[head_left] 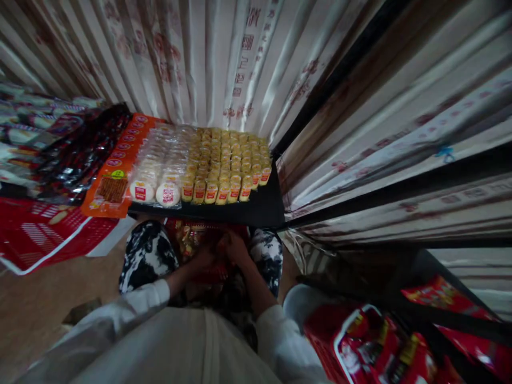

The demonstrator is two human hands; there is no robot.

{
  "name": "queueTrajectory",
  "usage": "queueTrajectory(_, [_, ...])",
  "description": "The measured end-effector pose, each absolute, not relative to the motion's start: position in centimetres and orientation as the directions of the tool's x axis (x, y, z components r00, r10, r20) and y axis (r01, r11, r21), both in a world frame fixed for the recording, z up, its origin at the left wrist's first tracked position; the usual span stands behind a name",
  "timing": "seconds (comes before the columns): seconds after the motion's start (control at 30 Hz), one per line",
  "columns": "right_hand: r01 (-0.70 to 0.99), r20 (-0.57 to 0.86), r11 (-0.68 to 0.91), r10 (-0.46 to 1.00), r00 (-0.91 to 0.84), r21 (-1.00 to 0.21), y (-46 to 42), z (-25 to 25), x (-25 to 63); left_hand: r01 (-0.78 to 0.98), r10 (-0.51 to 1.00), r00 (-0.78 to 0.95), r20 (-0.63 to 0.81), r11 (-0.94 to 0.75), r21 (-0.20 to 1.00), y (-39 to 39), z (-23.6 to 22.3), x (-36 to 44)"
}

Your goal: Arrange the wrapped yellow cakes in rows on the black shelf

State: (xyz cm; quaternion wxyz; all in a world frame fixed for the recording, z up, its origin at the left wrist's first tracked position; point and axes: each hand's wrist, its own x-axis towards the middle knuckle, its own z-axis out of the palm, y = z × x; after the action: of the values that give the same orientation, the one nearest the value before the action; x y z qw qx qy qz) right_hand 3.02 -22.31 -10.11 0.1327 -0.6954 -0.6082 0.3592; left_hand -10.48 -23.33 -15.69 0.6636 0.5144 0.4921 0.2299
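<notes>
Between my knees, under the shelf's front edge, a red basket (216, 274) holds gold-wrapped packets (185, 241). My left hand (205, 257) is low over the basket, its fingers dim and drawn together. Close beside it, my right hand (233, 246) is closed with curled fingers. Something small and dark reddish seems to be between the hands, too dim to name. Above them on the black shelf (264, 205) stand rows of small yellow packaged cakes (224, 165). Round white wrapped crackers (160, 165) lie in rows to their left.
An orange snack pack (116, 170) overhangs the shelf edge, beside dark glossy packets (84, 149). A red basket (40, 229) with a white handle stands at left. Another basket (324, 336) at lower right holds red bags (384, 346). Pleated printed curtains (240, 64) hang behind.
</notes>
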Motion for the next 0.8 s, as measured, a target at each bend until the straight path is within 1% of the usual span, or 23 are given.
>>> queueTrajectory(0.1, [0.649, -0.242, -0.213, 0.969, 0.045, -0.731, -22.3, -8.6, 3.9, 0.119, 0.834, 0.414, -0.364, 0.347, 0.930, -23.6, -14.1, -10.6])
queueTrajectory(0.23, [0.501, -0.197, -0.222, 0.975, 0.103, -0.837, -22.6, -7.5, 4.4, 0.093, 0.859, 0.315, -0.404, 0.395, 0.914, -23.6, -12.1, -10.6])
queueTrajectory(0.33, [0.364, -0.215, -0.252, 0.967, 0.140, -0.897, -23.0, -6.8, 4.8, 0.033, 0.871, 0.248, -0.424, 0.429, 0.903, -23.3, -10.7, -10.5])
queueTrajectory(0.43, [0.147, -0.282, -0.306, 0.946, 0.159, -0.941, -23.2, -6.0, 5.1, -0.061, 0.871, 0.206, -0.446, 0.467, 0.882, -23.1, -8.9, -10.2])
queueTrajectory(0.53, [-0.081, -0.320, -0.310, 0.933, 0.166, -0.947, -23.4, -5.4, 5.5, -0.168, 0.864, 0.203, -0.461, 0.494, 0.853, -22.9, -7.1, -9.5])
queueTrajectory(0.6, [-0.171, -0.318, -0.284, 0.922, 0.220, -0.943, -23.5, -5.2, 5.5, -0.219, 0.848, 0.229, -0.479, 0.524, 0.823, -22.8, -6.1, -8.8])
queueTrajectory(0.7, [-0.204, -0.303, -0.249, 0.901, 0.309, -0.947, -23.6, -5.3, 5.4, -0.251, 0.854, 0.247, -0.458, 0.513, 0.821, -22.5, -5.0, -7.5])
queueTrajectory(0.8, [-0.138, -0.236, -0.198, 0.897, 0.372, -0.970, -23.6, -5.7, 5.5, -0.204, 0.891, 0.219, -0.398, 0.441, 0.874, -21.9, -4.5, -5.9])
